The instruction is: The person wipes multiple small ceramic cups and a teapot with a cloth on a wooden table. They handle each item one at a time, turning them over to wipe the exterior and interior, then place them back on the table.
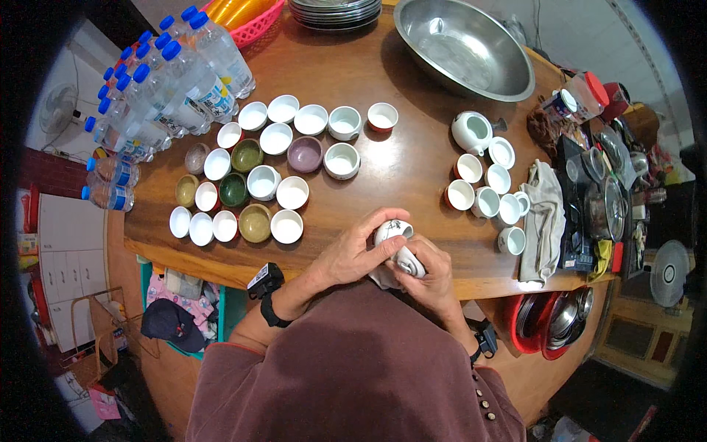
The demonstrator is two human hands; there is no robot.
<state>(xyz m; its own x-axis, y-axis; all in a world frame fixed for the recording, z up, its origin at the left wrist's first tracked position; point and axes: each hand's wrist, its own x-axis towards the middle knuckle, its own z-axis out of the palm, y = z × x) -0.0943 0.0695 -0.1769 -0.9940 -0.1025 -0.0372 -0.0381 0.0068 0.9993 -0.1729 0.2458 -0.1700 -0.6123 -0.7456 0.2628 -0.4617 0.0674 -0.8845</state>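
Note:
Close to the table's front edge, my left hand [365, 251] grips a small white teacup [390, 227] with a dark painted pattern, tilted on its side. My right hand [429, 271] is shut on a bunched white cloth [410, 262], pressed up near the cup's lower side. To the left stand several rows of small cups, among them a purple cup [305, 154] and a dark green cup [233, 189]. On the right a white teapot [472, 132] without its lid stands above several white cups, the nearest a patterned cup [511, 241].
Water bottles [165, 88] with blue caps crowd the table's left end. A large steel basin [464, 50] and stacked metal plates [334, 12] sit at the back. A crumpled beige cloth [542, 221] lies at right, beside a black gas stove [574, 221] with a lidded pot [606, 207].

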